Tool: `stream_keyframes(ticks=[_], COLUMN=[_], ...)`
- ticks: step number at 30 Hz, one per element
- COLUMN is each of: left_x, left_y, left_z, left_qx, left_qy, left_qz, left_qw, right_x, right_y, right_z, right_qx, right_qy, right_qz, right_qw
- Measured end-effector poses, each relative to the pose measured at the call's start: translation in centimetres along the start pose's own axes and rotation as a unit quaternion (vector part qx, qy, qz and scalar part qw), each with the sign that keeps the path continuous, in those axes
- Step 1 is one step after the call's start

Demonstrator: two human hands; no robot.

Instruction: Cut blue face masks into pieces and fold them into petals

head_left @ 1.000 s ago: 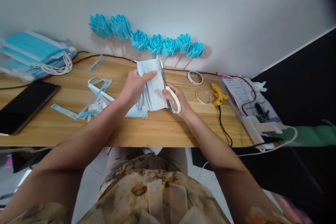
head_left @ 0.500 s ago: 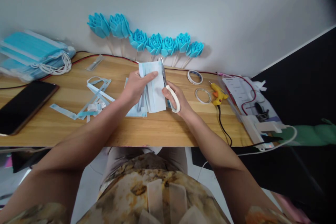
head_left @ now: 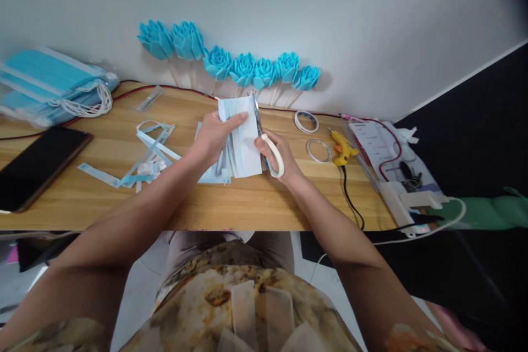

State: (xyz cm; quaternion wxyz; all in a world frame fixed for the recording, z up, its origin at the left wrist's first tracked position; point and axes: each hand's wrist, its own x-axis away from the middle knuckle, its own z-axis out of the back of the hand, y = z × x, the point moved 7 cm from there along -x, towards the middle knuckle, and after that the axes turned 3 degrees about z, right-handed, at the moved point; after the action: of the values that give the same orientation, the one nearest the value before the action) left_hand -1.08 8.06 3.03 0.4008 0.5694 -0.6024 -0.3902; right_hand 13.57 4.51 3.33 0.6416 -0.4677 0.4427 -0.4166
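Fingers of your left hand (head_left: 212, 135) pinch a pale-blue pleated sheet (head_left: 247, 146), thumb laid across its upper face, the other fingers mostly hidden behind it; fingers of your right hand (head_left: 287, 158) grasp the scissors (head_left: 277, 160), thumb at the white handle — the blades point to the far side, along the sheet's right edge; whether they bite into it is too small to make out.

You hold the sheet over the middle of the table (head_left: 264, 209), between your two hands; more sheets (head_left: 206, 177) lie under it and to its left, partly covered by your left arm; left of that arm are loose strips (head_left: 154, 149), crossing one another, with crumpled scraps (head_left: 152, 168) among them.

Farther left you have a dark phone (head_left: 41, 168) near the edge, and beyond it a pile of masks (head_left: 53, 80) with white ear loops; a small clear packet (head_left: 149, 99) lies to the right of the pile.

At the far side, seven blue flowers (head_left: 244, 70) on sticks stand in a row against the wall (head_left: 350, 27); to the right of your scissors lie two rings of tape (head_left: 307, 131) — then a yellow glue gun (head_left: 343, 149), a power strip (head_left: 396, 201) and keys (head_left: 414, 180).
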Motion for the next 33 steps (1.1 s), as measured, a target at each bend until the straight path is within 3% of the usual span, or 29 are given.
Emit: stream_keyframes(ticks=[24, 33], left_x=[0.3, -0.2], left_y=[-0.1, 0.5], left_z=[-0.4, 0.1], left_qx=[0.010, 0.009], left_qy=[-0.026, 0.000], left_qz=[-0.006, -0.020], left_qw=[1.000, 1.000], right_x=[0.0, 0.0], right_y=[0.1, 1.2], right_z=[0.2, -0.1], right_qx=[-0.001, -0.015], right_qy=[0.031, 0.007], right_qz=[0.010, -0.013], right_qw=[0.999, 1.000])
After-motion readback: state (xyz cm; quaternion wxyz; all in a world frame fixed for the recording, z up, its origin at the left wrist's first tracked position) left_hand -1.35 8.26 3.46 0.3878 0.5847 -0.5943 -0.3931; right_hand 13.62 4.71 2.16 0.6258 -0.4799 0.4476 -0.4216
